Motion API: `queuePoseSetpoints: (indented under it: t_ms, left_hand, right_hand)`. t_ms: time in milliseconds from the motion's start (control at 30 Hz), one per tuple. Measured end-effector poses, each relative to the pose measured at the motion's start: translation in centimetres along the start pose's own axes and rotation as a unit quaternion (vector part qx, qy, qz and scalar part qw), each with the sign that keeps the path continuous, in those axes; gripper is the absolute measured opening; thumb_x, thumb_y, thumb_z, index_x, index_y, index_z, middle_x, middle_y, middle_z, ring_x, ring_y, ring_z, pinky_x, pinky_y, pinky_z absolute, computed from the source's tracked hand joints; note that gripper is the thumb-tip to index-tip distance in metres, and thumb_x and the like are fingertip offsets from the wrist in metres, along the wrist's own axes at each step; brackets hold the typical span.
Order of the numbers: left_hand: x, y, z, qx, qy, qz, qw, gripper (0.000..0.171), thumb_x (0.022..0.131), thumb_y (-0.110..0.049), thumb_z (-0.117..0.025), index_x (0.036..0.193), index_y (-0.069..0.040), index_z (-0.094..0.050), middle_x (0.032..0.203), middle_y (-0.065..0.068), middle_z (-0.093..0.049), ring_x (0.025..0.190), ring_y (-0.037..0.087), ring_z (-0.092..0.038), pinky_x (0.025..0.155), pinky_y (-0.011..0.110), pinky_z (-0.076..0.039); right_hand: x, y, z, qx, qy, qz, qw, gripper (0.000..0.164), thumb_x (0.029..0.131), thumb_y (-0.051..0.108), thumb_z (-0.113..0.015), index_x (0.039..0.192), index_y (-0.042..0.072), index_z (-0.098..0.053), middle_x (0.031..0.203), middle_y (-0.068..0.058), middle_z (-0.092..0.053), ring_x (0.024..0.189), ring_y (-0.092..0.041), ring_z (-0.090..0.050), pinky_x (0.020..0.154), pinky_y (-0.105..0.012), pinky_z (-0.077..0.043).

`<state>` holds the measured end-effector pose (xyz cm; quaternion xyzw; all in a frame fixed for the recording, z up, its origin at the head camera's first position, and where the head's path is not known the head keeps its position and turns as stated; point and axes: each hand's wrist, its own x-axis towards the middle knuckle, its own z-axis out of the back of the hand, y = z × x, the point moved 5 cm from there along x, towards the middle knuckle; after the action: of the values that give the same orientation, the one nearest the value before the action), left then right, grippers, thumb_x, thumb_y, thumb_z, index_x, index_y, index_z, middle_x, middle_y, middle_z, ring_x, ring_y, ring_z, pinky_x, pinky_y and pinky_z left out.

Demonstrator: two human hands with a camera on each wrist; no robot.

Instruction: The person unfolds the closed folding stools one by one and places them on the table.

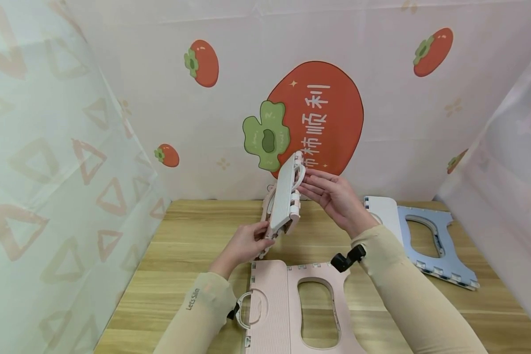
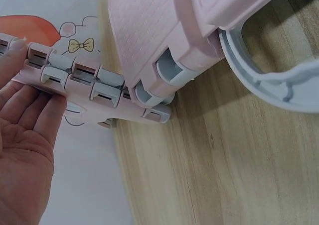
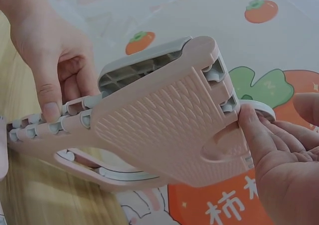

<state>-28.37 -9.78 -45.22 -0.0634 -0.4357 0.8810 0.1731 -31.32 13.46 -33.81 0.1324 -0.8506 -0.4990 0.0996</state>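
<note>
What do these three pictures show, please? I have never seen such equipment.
There is no robot here: the left hand and right hand are a person's own. The wide picture is taken from the head, the other two from the left and right wrists. On the wooden table lie a pink folding stool, in front of the person, and a blue-and-white folding stool, farther right. Both hands hold a tilted pink-and-white folding stool: the left grips its lower part, the right is at its carrying handle.
</note>
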Motion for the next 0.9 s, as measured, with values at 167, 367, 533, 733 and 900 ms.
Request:
queuePoseSetpoints:
  t_ms: [167, 367, 533, 733, 900]
  left_hand:
    - [-0.1, 0.2, 0.2, -0.009, -0.004, 0.005, 0.9999, 0.061, 0.094, -0.021, -0.075, 0.147, -0.001, -0.053, 0.134, 0.019, -0.065, 0.123, 0.03, -0.065, 0.099, 0.042, -0.056]
    - [-0.2, 0.6, 0.4, -0.015, -0.009, 0.012, 0.9998, 0.061, 0.094, -0.023, -0.074, 0.148, -0.002, -0.052, 0.136, 0.02, -0.064, 0.123, 0.031, -0.065, 0.098, 0.043, -0.056]
    - [-0.1, 1.0, 0.4, -0.031, -0.012, 0.014, 0.9993, 0.06, 0.094, -0.021, -0.075, 0.147, -0.001, -0.053, 0.135, 0.02, -0.064, 0.123, 0.031, -0.065, 0.098, 0.042, -0.056]
    - [-0.1, 1.2, 0.6, -0.044, -0.016, 0.008, 0.9989, 0.06, 0.094, -0.02, -0.074, 0.146, 0.001, -0.053, 0.135, 0.022, -0.064, 0.123, 0.034, -0.064, 0.099, 0.043, -0.056]
    - [-0.3, 1.5, 0.7, -0.055, -0.017, 0.014, 0.9982, 0.06, 0.095, -0.02, -0.074, 0.147, -0.001, -0.053, 0.136, 0.02, -0.064, 0.123, 0.033, -0.064, 0.098, 0.043, -0.056]
  right_hand:
    - [0.2, -0.1, -0.5, -0.008, 0.006, 0.004, 1.0, 0.048, 0.106, 0.008, -0.054, 0.151, -0.006, -0.043, 0.155, -0.031, -0.041, 0.121, -0.026, -0.067, 0.104, -0.037, -0.052]
    - [0.5, -0.2, -1.0, -0.008, 0.008, 0.005, 1.0, 0.048, 0.106, 0.007, -0.054, 0.151, -0.005, -0.044, 0.154, -0.03, -0.042, 0.12, -0.027, -0.067, 0.104, -0.037, -0.052]
    - [0.8, -0.3, -1.2, -0.007, 0.01, 0.007, 1.0, 0.05, 0.105, 0.007, -0.056, 0.152, -0.005, -0.043, 0.156, -0.03, -0.041, 0.121, -0.027, -0.066, 0.104, -0.037, -0.052]
    - [0.9, -0.5, -1.6, -0.005, 0.009, 0.004, 1.0, 0.048, 0.105, 0.006, -0.055, 0.151, -0.004, -0.044, 0.154, -0.028, -0.045, 0.123, -0.027, -0.066, 0.105, -0.036, -0.051]
    - [1.1, -0.6, -2.1, -0.006, 0.011, 0.005, 1.0, 0.047, 0.105, 0.005, -0.054, 0.151, -0.004, -0.045, 0.154, -0.028, -0.045, 0.123, -0.025, -0.065, 0.106, -0.035, -0.05]
